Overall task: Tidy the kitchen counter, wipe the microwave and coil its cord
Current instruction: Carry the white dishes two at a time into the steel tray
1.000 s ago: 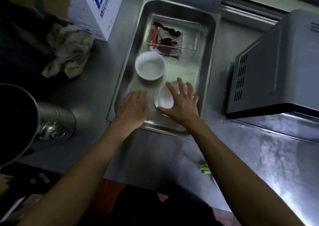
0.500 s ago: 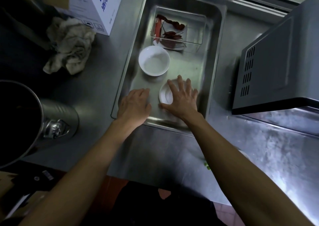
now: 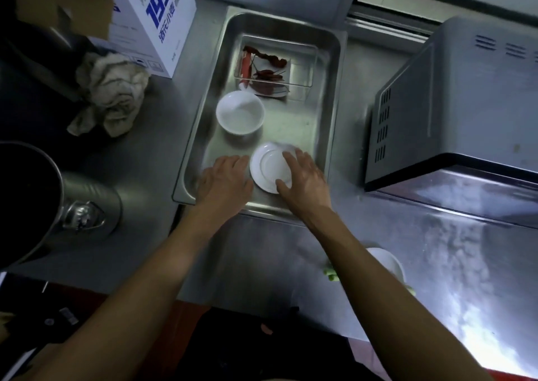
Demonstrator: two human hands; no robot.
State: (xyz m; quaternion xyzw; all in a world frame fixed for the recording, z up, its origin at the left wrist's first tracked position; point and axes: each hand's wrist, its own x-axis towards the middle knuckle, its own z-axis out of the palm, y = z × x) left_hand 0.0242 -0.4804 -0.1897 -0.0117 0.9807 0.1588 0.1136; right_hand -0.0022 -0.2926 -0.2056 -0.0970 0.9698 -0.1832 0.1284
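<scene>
Right hand (image 3: 305, 181) fingers (image 3: 291, 161) clamped on upturned white saucer (image 3: 269, 168) in steel tray (image 3: 334, 95); left hand (image 3: 225, 179) fingers relaxed, flat just left; white bowl (image 3: 240, 113) beyond fingers.

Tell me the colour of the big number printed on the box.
Blue, on the white box; clearest in the head view.

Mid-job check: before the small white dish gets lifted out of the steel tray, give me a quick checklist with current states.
1. Right hand holds the small white dish, thumb and fingers on opposite rims: ok.
2. Dish looks upside down, foot ring showing: ok to lift.
3. Left hand rests flat in the steel tray beside the dish, gripping nothing: ok.
4. White bowl sits apart from the dish: ok.
5. Clear container of dried chillies at the tray's far end, out of the way: ok.
6. Grip firmness: cannot tell.
</scene>
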